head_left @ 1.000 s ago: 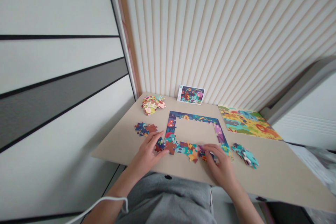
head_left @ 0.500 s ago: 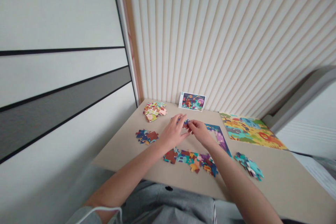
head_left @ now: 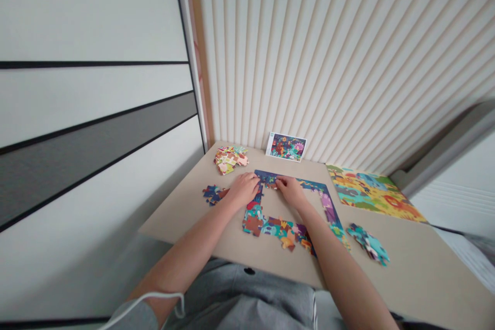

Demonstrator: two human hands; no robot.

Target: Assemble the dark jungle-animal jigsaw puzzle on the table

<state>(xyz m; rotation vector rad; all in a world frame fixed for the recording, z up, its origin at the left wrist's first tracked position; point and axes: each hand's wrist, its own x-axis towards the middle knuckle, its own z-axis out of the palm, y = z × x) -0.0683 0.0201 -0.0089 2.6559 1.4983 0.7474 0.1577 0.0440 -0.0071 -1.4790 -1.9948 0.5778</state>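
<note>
Reaches over the flat, knobbly-edged puzzle frame (head_left: 253,224), longer left to right. Seems to pinch a thin blue-and-brown piece (head_left: 270,185) just left of the nearer right hand (head_left: 291,192), at the far-left inner edge. Curls the left hand (head_left: 244,188) beside the corner, cannot tell whether gripping

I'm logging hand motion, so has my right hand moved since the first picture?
Yes: your right hand moved forward and left across the puzzle border, closer to the picture card.
</note>
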